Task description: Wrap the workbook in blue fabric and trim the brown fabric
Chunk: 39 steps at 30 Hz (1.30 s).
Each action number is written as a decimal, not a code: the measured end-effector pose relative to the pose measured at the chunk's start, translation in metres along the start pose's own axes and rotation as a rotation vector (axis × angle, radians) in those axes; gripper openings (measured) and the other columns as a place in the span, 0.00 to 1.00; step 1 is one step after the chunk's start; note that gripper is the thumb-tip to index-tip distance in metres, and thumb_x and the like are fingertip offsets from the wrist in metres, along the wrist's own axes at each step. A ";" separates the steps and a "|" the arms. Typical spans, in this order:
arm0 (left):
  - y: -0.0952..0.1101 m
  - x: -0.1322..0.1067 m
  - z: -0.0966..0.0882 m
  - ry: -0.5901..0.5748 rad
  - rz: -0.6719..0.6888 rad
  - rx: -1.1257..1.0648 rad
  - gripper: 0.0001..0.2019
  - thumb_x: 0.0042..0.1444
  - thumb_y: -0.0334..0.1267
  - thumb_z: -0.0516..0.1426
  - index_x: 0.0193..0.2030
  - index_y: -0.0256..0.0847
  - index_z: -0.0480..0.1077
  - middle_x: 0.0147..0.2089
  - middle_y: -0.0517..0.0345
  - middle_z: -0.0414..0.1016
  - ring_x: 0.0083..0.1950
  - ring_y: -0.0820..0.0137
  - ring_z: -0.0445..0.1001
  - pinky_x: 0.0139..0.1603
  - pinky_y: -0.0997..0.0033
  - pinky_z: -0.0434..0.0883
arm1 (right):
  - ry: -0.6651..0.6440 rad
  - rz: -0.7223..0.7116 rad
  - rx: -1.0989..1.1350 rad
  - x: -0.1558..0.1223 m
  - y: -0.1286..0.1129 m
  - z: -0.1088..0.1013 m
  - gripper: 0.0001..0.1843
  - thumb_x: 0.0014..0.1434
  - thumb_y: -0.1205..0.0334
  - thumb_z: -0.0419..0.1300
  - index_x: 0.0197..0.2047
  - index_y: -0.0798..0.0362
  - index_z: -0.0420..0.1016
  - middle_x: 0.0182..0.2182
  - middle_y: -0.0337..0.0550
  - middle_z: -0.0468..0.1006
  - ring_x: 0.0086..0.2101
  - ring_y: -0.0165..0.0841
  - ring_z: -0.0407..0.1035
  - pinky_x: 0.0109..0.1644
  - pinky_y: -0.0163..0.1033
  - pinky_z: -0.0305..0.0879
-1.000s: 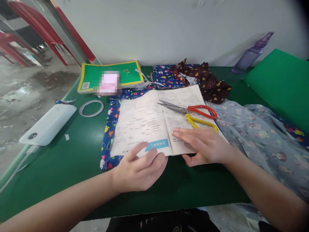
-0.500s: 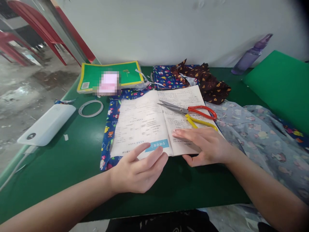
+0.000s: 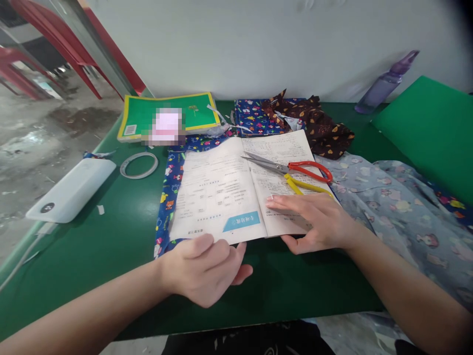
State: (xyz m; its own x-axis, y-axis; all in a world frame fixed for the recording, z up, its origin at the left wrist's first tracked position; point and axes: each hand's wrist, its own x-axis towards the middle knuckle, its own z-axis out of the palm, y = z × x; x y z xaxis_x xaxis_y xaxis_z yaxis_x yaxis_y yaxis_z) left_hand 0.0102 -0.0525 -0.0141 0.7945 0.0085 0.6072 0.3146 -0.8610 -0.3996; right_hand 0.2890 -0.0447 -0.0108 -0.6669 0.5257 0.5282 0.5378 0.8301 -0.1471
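Right hand [image 3: 314, 222], open book [image 3: 232, 190] beneath

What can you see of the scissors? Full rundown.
The scissors have grey, metal-looking blades, one red handle and one yellow handle, both plastic-looking. They lie on the open book, mostly over its right-hand page, tips near the fold, handles toward the right edge. The blades are slightly parted. The right hand partly hides the yellow handle; whether they touch is unclear.

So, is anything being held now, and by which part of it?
It cannot be told: the right hand rests on the open book by its near edge, where the left hand also curls.
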 end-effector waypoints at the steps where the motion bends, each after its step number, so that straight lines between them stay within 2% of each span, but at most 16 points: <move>1: 0.001 0.001 -0.002 -0.024 -0.001 0.001 0.11 0.53 0.43 0.61 0.34 0.36 0.78 0.28 0.60 0.70 0.29 0.75 0.62 0.27 0.69 0.60 | -0.004 0.003 -0.001 0.000 0.000 0.000 0.39 0.51 0.60 0.61 0.65 0.55 0.54 0.50 0.46 0.77 0.48 0.36 0.73 0.47 0.42 0.74; 5: 0.005 0.004 -0.007 -0.074 0.018 0.003 0.13 0.49 0.38 0.65 0.39 0.30 0.77 0.23 0.61 0.69 0.25 0.74 0.63 0.23 0.68 0.57 | -0.037 0.028 -0.004 0.000 -0.001 -0.001 0.39 0.52 0.61 0.61 0.65 0.53 0.53 0.50 0.45 0.76 0.49 0.36 0.72 0.49 0.41 0.73; 11: 0.009 0.007 -0.013 -0.123 0.001 -0.013 0.12 0.51 0.38 0.64 0.38 0.29 0.76 0.21 0.62 0.69 0.22 0.74 0.64 0.23 0.68 0.58 | -0.028 0.020 0.002 -0.001 0.000 0.000 0.41 0.53 0.61 0.60 0.67 0.52 0.50 0.51 0.45 0.76 0.50 0.37 0.72 0.49 0.43 0.73; 15: 0.018 0.011 -0.017 -0.229 -0.101 -0.030 0.14 0.54 0.39 0.61 0.41 0.28 0.75 0.17 0.63 0.66 0.19 0.73 0.62 0.21 0.67 0.55 | -0.012 0.006 0.002 0.000 0.000 0.000 0.41 0.52 0.59 0.61 0.66 0.52 0.51 0.50 0.45 0.77 0.49 0.37 0.72 0.47 0.42 0.74; 19: 0.029 0.010 -0.019 -0.382 -0.240 -0.047 0.15 0.60 0.39 0.54 0.44 0.26 0.74 0.15 0.63 0.64 0.17 0.71 0.63 0.22 0.65 0.57 | -0.037 0.023 0.009 0.000 -0.001 0.000 0.39 0.52 0.61 0.61 0.65 0.54 0.53 0.50 0.46 0.76 0.50 0.35 0.71 0.49 0.41 0.72; 25: 0.039 0.006 -0.015 -0.473 -0.275 -0.025 0.17 0.62 0.37 0.49 0.48 0.25 0.70 0.15 0.63 0.64 0.16 0.70 0.62 0.23 0.66 0.57 | -0.057 0.009 0.000 0.001 -0.002 -0.001 0.36 0.52 0.63 0.61 0.63 0.56 0.56 0.50 0.47 0.76 0.50 0.36 0.71 0.50 0.41 0.72; 30: 0.042 0.006 -0.007 -0.529 -0.287 0.041 0.15 0.61 0.38 0.49 0.44 0.28 0.71 0.15 0.61 0.65 0.17 0.70 0.64 0.25 0.67 0.58 | -0.066 -0.029 -0.034 0.005 -0.004 -0.001 0.35 0.53 0.64 0.59 0.63 0.56 0.56 0.51 0.50 0.76 0.49 0.38 0.72 0.48 0.42 0.73; 33: 0.045 0.008 -0.002 -0.492 -0.290 0.102 0.11 0.59 0.37 0.52 0.37 0.30 0.71 0.15 0.62 0.64 0.16 0.70 0.63 0.24 0.67 0.57 | -0.097 -0.061 -0.034 0.005 -0.004 -0.001 0.35 0.54 0.63 0.59 0.64 0.57 0.54 0.52 0.51 0.75 0.50 0.38 0.71 0.49 0.43 0.73; 36: 0.045 0.009 0.002 -0.457 -0.273 0.128 0.06 0.56 0.32 0.55 0.30 0.33 0.68 0.15 0.62 0.63 0.16 0.71 0.62 0.24 0.67 0.57 | -0.116 -0.074 -0.033 0.004 -0.004 0.000 0.35 0.54 0.63 0.58 0.64 0.58 0.54 0.52 0.51 0.74 0.51 0.38 0.71 0.50 0.44 0.72; 39: 0.043 0.012 0.002 -0.461 -0.238 0.128 0.05 0.52 0.28 0.54 0.27 0.34 0.67 0.16 0.60 0.64 0.17 0.71 0.61 0.24 0.66 0.57 | -0.105 -0.083 -0.047 0.004 -0.004 0.002 0.35 0.53 0.64 0.59 0.63 0.59 0.56 0.52 0.52 0.74 0.52 0.39 0.70 0.51 0.44 0.71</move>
State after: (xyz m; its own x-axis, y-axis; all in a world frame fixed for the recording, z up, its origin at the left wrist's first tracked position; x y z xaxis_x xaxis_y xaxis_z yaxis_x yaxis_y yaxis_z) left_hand 0.0345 -0.0885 -0.0256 0.8304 0.4431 0.3377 0.5515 -0.7395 -0.3859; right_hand 0.2835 -0.0459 -0.0095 -0.7588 0.4745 0.4461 0.5007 0.8631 -0.0663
